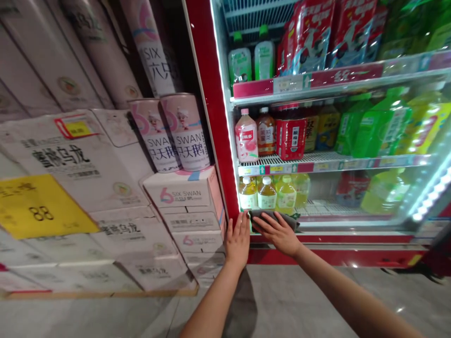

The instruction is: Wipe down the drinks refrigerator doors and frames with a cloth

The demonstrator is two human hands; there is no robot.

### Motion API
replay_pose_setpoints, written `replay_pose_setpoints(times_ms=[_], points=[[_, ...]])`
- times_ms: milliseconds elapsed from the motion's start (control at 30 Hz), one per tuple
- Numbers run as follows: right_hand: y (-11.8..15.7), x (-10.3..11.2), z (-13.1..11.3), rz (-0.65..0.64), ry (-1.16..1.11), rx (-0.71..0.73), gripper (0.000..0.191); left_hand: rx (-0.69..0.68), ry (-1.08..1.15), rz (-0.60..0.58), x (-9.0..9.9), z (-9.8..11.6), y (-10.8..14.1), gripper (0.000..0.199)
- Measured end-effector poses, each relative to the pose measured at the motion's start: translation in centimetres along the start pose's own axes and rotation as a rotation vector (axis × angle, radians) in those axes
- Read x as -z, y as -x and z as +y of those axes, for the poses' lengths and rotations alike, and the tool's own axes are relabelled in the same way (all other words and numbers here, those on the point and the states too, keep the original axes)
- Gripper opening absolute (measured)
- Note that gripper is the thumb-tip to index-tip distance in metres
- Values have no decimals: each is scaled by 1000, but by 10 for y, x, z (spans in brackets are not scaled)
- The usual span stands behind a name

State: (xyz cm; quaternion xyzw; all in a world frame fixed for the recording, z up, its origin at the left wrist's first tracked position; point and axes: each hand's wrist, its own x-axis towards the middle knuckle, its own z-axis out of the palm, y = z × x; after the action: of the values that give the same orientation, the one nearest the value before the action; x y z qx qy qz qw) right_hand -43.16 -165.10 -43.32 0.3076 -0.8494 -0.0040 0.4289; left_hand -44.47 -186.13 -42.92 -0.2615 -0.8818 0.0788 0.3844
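My right hand holds a dark grey cloth pressed flat at the bottom left of a lit drinks cooler. Its fingers lie stretched across the cloth, which sticks out past them on the right. Beside it, my left hand rests with straight fingers against the lower part of the red cooler frame; it holds nothing. Just above the cloth stand small bottles with white caps on the cooler's lowest shelf.
Stacked white cartons stand close on the left, with pink cans on top. A yellow price sign hangs on them. Cooler shelves hold red packs and green bottles. Grey floor lies below.
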Motion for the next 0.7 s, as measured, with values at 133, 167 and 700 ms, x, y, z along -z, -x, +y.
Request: replay_pose_setpoints(times_ms=[133, 167, 700], points=[[-9, -21, -22, 50, -28, 85, 37, 13, -19, -26, 6, -12, 14, 62], [-10, -25, -26, 67, -36, 98, 34, 4, -34, -17, 8, -15, 17, 63], [-98, 9, -12, 85, 55, 60, 43, 27, -103, 169, 55, -40, 4, 71]])
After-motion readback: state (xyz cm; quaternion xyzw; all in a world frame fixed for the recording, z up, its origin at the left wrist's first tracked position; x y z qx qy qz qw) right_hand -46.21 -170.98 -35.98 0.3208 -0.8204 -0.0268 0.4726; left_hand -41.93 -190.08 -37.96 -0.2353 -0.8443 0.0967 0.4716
